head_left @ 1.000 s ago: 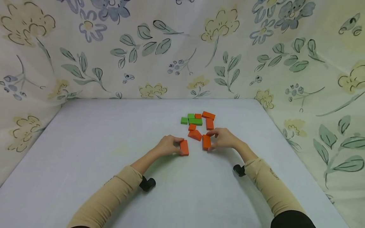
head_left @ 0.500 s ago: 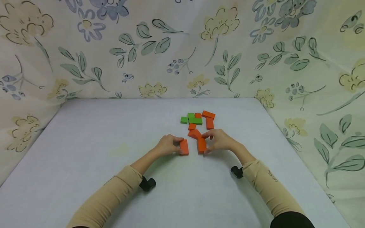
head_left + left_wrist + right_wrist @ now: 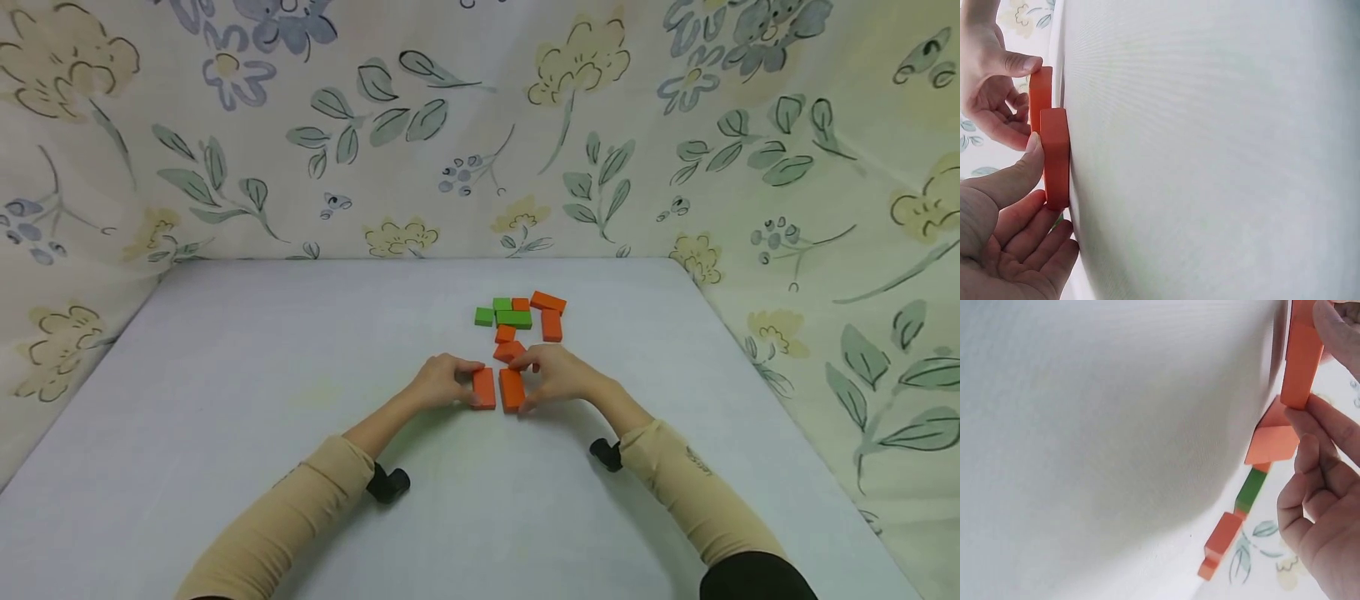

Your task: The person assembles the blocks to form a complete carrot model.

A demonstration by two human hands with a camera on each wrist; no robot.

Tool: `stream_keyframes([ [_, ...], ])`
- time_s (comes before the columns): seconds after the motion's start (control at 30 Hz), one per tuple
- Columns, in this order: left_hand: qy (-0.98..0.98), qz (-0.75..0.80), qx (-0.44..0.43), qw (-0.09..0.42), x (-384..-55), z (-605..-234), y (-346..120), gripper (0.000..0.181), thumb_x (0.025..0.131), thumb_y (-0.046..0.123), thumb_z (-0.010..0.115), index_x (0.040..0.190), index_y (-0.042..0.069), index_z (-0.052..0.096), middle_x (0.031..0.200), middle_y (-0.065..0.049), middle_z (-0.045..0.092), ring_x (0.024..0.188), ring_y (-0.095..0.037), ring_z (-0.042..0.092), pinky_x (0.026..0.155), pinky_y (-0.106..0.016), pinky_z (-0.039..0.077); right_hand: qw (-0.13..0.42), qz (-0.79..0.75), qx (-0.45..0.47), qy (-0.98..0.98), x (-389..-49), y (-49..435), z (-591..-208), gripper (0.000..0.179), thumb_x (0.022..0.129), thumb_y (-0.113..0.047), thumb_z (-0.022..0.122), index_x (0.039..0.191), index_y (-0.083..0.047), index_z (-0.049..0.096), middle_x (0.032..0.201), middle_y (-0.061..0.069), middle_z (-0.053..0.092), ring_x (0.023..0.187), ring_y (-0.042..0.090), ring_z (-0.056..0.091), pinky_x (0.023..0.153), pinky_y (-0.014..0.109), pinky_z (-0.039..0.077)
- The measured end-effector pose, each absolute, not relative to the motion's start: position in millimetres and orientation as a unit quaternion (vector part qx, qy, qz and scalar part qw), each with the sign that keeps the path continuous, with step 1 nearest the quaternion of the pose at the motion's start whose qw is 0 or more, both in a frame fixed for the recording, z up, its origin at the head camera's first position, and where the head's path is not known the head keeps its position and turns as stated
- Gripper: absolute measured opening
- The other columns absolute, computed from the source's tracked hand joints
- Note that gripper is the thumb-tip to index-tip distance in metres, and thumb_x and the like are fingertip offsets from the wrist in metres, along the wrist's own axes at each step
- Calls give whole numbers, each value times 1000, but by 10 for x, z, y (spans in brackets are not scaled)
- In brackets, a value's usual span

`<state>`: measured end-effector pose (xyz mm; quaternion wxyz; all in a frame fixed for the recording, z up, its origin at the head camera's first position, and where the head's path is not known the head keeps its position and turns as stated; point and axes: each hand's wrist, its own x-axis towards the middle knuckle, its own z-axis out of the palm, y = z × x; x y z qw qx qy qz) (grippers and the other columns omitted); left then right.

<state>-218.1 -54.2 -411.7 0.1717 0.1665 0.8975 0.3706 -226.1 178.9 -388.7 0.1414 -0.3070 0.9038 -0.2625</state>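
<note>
On the white table, my left hand [image 3: 437, 382] grips an upright-lying orange rectangular block [image 3: 483, 389] by its ends, thumb at the near end. Just right of it, a second orange rectangular block [image 3: 512, 391] is pinched between thumb and fingertips of my right hand [image 3: 558, 373]. A narrow gap separates the two blocks in the head view. Right behind them lies a wedge-shaped orange block [image 3: 507, 351], partly covered by the right fingers. In the right wrist view the pinched block [image 3: 1302, 369] hangs close to that wedge. The left wrist view shows the left thumb against its block [image 3: 1055, 159].
Farther back sit a small orange block [image 3: 506, 333], a long green block [image 3: 514, 320], small green blocks [image 3: 484, 317] and another small orange block [image 3: 521, 305]. Two orange blocks, one slanted [image 3: 548, 302] and one lengthwise [image 3: 552, 325], stand right of them. A floral cloth [image 3: 450, 217] borders the table.
My right hand has moved left with its orange block, from beside the wedge-shaped block to near the left hand's block. My left hand stays in place.
</note>
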Motion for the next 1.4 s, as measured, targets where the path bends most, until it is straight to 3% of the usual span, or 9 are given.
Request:
stream_keyframes([
  [0.8,899,370,162,171,-2176,-4116,-531,57,79,13,81,132,7,62,135,-13,58,129,-31,47,107,-48,36,148,-232,-294,915,-2328,1654,-3931,61,69,-24,89,122,-3,66,119,6,66,105,23,56,94,41,49],
  [1.4,895,379,167,164,-2160,-4105,-539,57,78,12,81,131,5,62,134,-14,58,129,-31,47,107,-48,37,134,-215,-300,920,-2316,1639,-3943,63,69,-26,89,122,-3,66,116,6,67,100,21,56,91,38,49],
])
